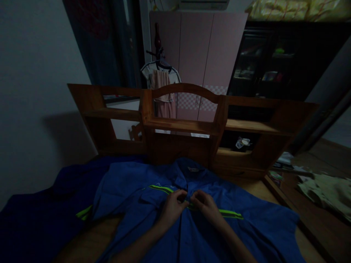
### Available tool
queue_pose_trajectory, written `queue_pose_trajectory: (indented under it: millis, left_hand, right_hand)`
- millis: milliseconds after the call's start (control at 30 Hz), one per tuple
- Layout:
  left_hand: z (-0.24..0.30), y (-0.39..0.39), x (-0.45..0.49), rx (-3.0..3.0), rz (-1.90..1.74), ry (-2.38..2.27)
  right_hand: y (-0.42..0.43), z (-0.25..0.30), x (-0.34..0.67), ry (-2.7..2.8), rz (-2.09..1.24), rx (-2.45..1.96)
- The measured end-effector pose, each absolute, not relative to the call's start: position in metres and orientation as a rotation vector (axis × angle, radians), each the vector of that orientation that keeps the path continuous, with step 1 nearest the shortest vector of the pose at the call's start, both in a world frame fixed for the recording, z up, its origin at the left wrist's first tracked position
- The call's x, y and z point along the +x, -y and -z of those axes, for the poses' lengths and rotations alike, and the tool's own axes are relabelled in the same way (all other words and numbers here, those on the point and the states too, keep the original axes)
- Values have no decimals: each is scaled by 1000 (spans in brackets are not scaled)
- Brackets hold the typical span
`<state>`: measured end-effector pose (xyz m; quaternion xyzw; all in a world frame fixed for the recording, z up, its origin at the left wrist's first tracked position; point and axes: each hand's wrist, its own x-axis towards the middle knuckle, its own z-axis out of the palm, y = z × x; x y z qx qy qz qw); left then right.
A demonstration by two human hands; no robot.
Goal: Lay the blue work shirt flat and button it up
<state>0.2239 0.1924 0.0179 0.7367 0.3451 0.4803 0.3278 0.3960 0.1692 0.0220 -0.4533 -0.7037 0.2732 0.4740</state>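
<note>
Hands come together over a blue shirt (189, 228) — left hand (174, 204) and right hand (204, 205) have their fingers curled in toward the thumbs, tips at the front opening, level with the yellow-green stripe. Too dark to tell whether they pinch cloth. The shirt lies front up on a wooden surface (93, 237), collar toward the far edge, one sleeve spread over the right edge. A darker blue garment (38, 219) covers the left edge. Along the far edge stands a wooden shelf unit (181, 126) — behind it, a pink wardrobe (196, 47).
</note>
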Motion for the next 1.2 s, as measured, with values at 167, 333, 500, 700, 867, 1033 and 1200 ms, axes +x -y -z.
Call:
queue_pose_trajectory:
  millis: [167,333,500,700,867,1033,1200]
  left_hand:
    - [-18,-193,222,1897,-1281,-922]
    - [-18,-190,222,1878,-1266,-920]
    - [-16,-190,223,1907,-1292,-916]
    - [-19,-188,222,1922,-1271,-937]
    - [-16,-191,223,1922,-1256,-930]
    - [-14,-192,223,1949,-1257,-924]
    - [-17,-191,221,1974,-1239,-932]
  right_hand:
    - [-171,-19,396,1725,-607,-1152]
    - [-172,-19,395,1717,-613,-1134]
    - [-169,-22,394,1724,-590,-1116]
    - [-169,-20,393,1722,-557,-1150]
    - [-169,-21,392,1731,-556,-1146]
    - [-167,-22,393,1754,-537,-1164]
    - [-168,-19,394,1782,-489,-1192]
